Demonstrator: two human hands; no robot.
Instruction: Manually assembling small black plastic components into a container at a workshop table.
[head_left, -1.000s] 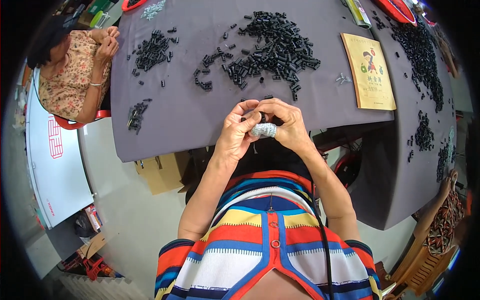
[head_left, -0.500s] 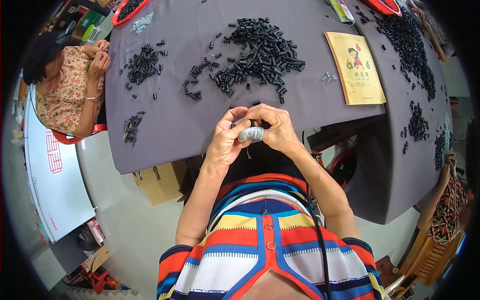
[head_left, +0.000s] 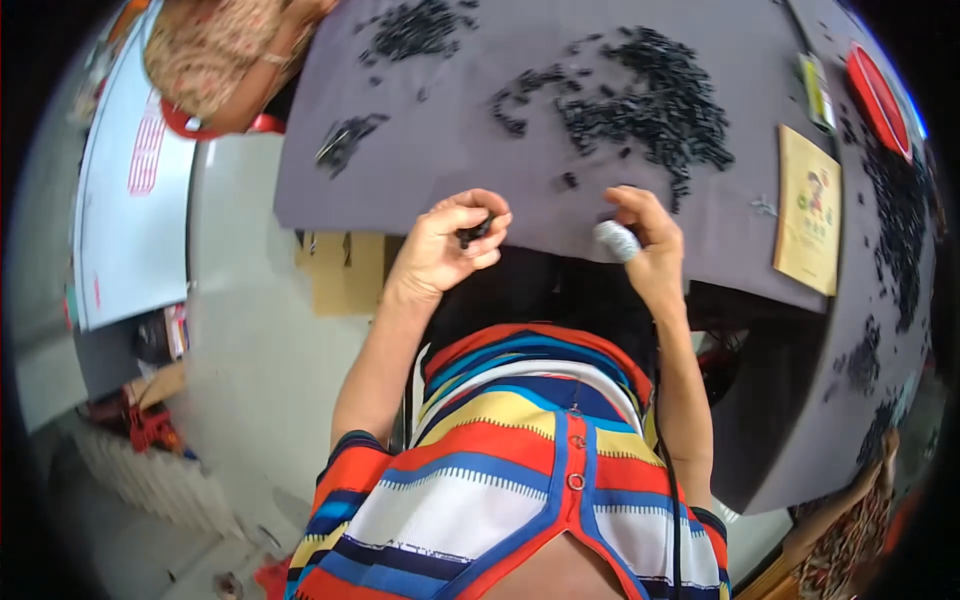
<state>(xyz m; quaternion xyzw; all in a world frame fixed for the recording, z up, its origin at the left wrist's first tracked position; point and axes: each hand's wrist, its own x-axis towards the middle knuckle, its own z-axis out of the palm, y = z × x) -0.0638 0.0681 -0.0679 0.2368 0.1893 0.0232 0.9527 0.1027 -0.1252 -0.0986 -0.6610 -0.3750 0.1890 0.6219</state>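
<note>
My left hand point(head_left: 440, 245) is closed around a small black plastic piece point(head_left: 474, 232), held just over the table's near edge. My right hand point(head_left: 652, 250) has drawn apart from it, fingers bent and the thumb spaced away, with nothing visible between them. A grey-white wrap point(head_left: 617, 241) covers the right thumb. Beyond the right hand spreads a big heap of small black tubular pieces point(head_left: 665, 110). One loose black piece point(head_left: 570, 181) lies nearer to me, between the two hands. Motion blurs the picture somewhat.
On the grey-covered table point(head_left: 430, 150) lie a smaller black heap point(head_left: 415, 32), a cluster of slim dark parts point(head_left: 348, 143), small silvery bits point(head_left: 765, 206) and a yellow booklet point(head_left: 815, 235). A red basin point(head_left: 868, 85) and more black pieces point(head_left: 900, 240) lie right. Co-workers sit left and right.
My hands were together at the table edge; now they are apart, the right one farther right. The black piece stays in my left hand. The view has turned and shifted left.
</note>
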